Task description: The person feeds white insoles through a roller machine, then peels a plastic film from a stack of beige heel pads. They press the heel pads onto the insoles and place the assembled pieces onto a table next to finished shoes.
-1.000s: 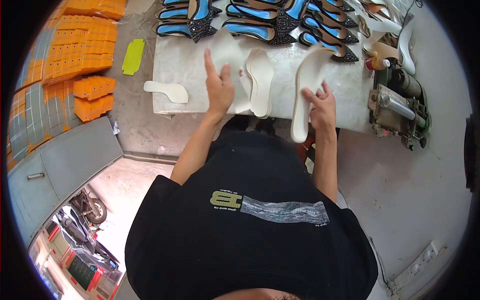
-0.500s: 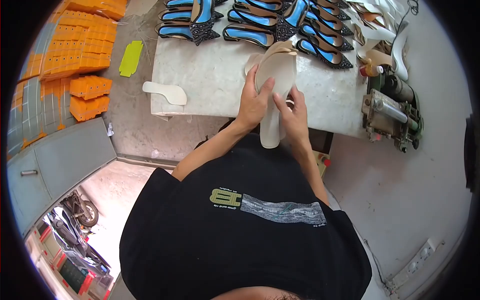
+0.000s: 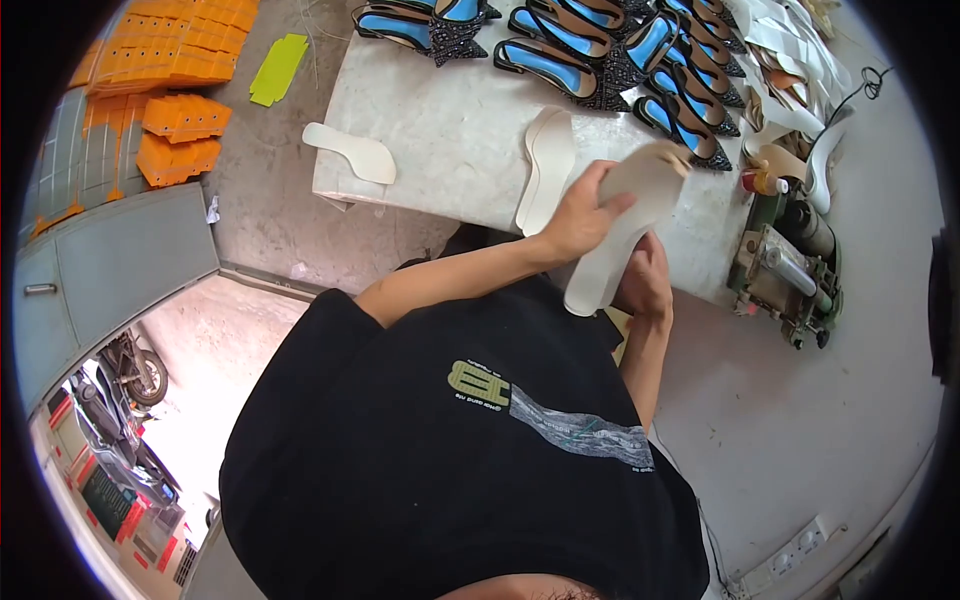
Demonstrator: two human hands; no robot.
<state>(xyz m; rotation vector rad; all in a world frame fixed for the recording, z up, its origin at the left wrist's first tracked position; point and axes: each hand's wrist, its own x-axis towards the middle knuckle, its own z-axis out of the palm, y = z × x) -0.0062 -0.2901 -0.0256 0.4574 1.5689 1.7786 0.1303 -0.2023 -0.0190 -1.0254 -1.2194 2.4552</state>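
Note:
A cream insole stack (image 3: 632,210) is raised over the table's front edge, tilted, its wide end pointing up and right. My left hand (image 3: 580,222) grips it from the left, thumb across the upper face and fingers around the edge. From below and right, my right hand (image 3: 648,278) is closed around the lower part; the insoles hide some of its fingers. A pair of overlapping insoles (image 3: 548,170) lies on the table just left of the stack. One more insole (image 3: 355,155) rests at the table's left front corner.
Black slingback shoes (image 3: 550,68) with blue insoles stand in rows along the back of the white table (image 3: 440,130). At right are white offcuts (image 3: 790,65), a small bottle (image 3: 763,182) and a roller machine (image 3: 785,262). Orange stacks (image 3: 165,45) fill the left side.
Both hands have moved right with the insole stack, which now leans further right. The overlapping insoles on the table have come into fuller view. The camera view has shifted.

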